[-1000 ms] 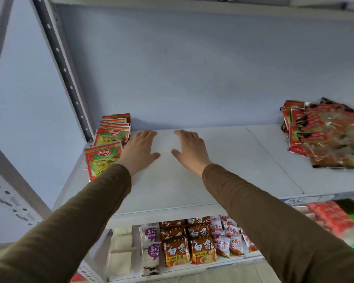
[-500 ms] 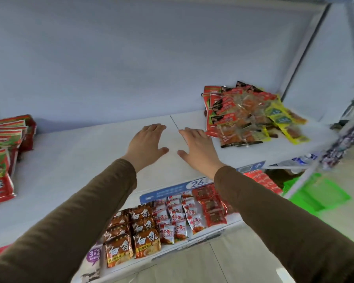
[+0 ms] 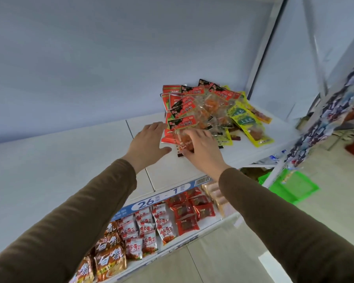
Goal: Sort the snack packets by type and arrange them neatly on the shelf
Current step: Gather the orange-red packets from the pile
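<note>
A loose heap of snack packets [image 3: 208,111] lies at the right end of the white shelf [image 3: 70,160]. Most are red-topped clear packets; several yellow-green packets [image 3: 247,123] lie on the heap's right side. My left hand [image 3: 149,144] is open, palm down, fingertips at the heap's left edge. My right hand [image 3: 202,148] is spread with its fingers resting on the nearest red and clear packet [image 3: 180,137]; no closed grip is visible. Both arms wear brown sleeves.
A lower shelf [image 3: 213,223] holds rows of sorted packets, orange ones [image 3: 108,260], white and red ones [image 3: 147,227] and dark red ones [image 3: 190,209]. A white upright post [image 3: 262,50] bounds the shelf's right. A green basket [image 3: 292,186] stands on the floor.
The view swung right, away from the green and red packets at the shelf's left end. Both hands travelled right along the shelf and reached the mixed heap.
</note>
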Demonstrator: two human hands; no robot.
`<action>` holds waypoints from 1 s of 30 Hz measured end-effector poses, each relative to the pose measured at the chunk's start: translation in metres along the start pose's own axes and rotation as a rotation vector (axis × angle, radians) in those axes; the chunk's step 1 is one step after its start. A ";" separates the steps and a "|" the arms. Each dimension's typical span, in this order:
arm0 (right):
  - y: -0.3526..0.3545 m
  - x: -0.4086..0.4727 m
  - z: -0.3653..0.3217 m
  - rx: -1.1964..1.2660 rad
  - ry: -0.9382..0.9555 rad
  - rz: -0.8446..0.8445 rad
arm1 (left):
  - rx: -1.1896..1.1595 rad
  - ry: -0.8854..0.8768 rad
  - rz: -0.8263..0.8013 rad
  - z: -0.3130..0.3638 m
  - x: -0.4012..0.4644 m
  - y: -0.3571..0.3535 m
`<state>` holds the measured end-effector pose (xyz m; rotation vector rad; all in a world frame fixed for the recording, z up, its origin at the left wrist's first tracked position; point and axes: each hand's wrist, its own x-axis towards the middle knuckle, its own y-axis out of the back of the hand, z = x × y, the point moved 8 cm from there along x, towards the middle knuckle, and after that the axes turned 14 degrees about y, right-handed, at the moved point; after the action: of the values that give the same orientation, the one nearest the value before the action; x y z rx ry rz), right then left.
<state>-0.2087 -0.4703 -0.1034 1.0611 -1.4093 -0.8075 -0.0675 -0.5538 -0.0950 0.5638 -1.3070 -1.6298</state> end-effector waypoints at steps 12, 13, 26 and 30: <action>0.001 0.026 0.115 0.058 -0.072 -0.042 | -0.070 0.068 -0.040 0.037 0.064 -0.047; -0.001 0.032 0.123 0.072 -0.061 -0.042 | -0.067 0.090 -0.039 0.037 0.068 -0.051; -0.031 0.094 0.198 0.386 0.076 -0.139 | -0.144 0.513 0.027 0.033 0.073 -0.090; -0.036 0.112 0.192 0.414 0.112 -0.141 | -0.163 0.560 0.077 0.039 0.081 -0.098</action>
<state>-0.3880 -0.6062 -0.1192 1.5133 -1.4508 -0.5547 -0.1731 -0.6058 -0.1567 0.7883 -0.7666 -1.3643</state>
